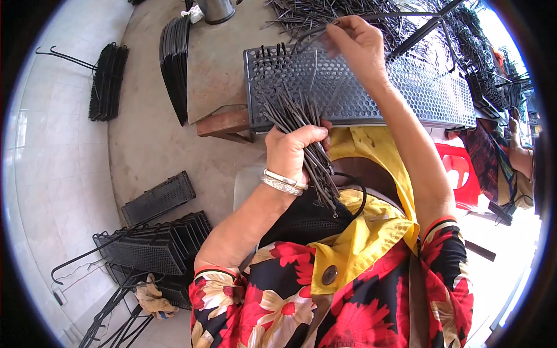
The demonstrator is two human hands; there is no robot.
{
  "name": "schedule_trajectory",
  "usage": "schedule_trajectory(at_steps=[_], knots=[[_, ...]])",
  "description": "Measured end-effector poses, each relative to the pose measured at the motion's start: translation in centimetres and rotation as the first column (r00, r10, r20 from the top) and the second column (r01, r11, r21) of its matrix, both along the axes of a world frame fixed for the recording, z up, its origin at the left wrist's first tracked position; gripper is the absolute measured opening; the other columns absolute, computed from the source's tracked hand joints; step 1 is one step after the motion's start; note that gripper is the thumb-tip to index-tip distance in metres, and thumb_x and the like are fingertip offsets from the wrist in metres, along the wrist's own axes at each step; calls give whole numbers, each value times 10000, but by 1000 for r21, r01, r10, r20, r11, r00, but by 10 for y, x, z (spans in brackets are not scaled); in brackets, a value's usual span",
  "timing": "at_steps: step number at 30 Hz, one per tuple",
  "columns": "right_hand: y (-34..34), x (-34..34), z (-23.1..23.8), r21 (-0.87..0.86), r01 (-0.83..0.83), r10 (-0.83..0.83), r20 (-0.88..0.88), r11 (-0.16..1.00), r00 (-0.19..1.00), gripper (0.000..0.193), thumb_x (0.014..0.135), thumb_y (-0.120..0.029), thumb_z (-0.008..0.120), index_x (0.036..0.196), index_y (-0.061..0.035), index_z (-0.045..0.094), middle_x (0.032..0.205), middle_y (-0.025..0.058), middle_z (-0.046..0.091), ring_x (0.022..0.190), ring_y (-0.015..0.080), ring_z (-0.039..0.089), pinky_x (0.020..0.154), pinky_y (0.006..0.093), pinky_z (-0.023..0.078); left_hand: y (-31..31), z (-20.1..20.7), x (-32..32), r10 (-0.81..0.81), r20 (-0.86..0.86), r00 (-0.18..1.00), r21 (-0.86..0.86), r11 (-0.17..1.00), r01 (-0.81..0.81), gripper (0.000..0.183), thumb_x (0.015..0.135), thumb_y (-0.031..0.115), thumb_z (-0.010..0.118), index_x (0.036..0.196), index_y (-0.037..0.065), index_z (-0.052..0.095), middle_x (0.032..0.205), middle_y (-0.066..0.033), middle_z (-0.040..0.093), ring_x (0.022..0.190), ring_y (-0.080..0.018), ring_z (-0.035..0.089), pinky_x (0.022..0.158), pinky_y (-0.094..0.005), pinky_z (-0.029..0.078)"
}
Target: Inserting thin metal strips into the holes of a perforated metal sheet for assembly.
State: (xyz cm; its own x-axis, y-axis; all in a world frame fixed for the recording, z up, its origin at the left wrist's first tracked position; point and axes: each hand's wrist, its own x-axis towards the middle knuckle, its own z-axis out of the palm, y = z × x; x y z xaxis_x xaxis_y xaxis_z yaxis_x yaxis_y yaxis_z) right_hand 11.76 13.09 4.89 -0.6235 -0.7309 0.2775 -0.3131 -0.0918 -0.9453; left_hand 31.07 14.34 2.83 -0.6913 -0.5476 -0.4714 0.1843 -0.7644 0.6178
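Note:
My left hand, with two silver bangles at the wrist, is closed round a bundle of thin dark strips. The bundle slants, its upper ends fanning out over a long perforated metal panel. Several short dark strips stick up from holes at the panel's far left end. Above the panel's far edge my right hand is closed in a pinch, beside a long dark curved bar. Its fingertips are partly hidden and blurred, so I cannot make out what is between them.
A pile of loose dark strips lies beyond the panel. Stacked black curved plates and a metal pot stand at far left. Black perforated racks and a tan glove sit lower left. Another person's arm shows at right, near a red chair.

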Motion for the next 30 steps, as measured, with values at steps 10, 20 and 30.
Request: schedule_trajectory(at_steps=[10,20,30], knots=[[-21,-3,-11,161,6,93,-603,987,792,192,756,-160,625,824,17,592,609,100,586,566,106,571,507,280,442,-1,2,-1,-4,3,1000,13,1000,4,240,671,-32,553,910,-22,539,741,-122,589,559,-201,556,486,-318,470],[-11,-9,-2,445,106,271,-700,889,661,385,599,-279,726,742,49,584,663,176,583,621,321,574,587,365,453,0,3,-2,-7,17,1000,22,1000,7,286,668,-51,543,948,5,524,786,-131,587,587,-210,558,487,-330,474],[3,-14,4,285,96,69,-520,954,852,227,654,-102,632,839,29,621,684,121,622,615,168,595,556,277,471,-1,0,0,9,-2,1000,53,999,-9,270,669,-46,546,933,3,523,777,-129,581,590,-208,558,491,-333,474]])
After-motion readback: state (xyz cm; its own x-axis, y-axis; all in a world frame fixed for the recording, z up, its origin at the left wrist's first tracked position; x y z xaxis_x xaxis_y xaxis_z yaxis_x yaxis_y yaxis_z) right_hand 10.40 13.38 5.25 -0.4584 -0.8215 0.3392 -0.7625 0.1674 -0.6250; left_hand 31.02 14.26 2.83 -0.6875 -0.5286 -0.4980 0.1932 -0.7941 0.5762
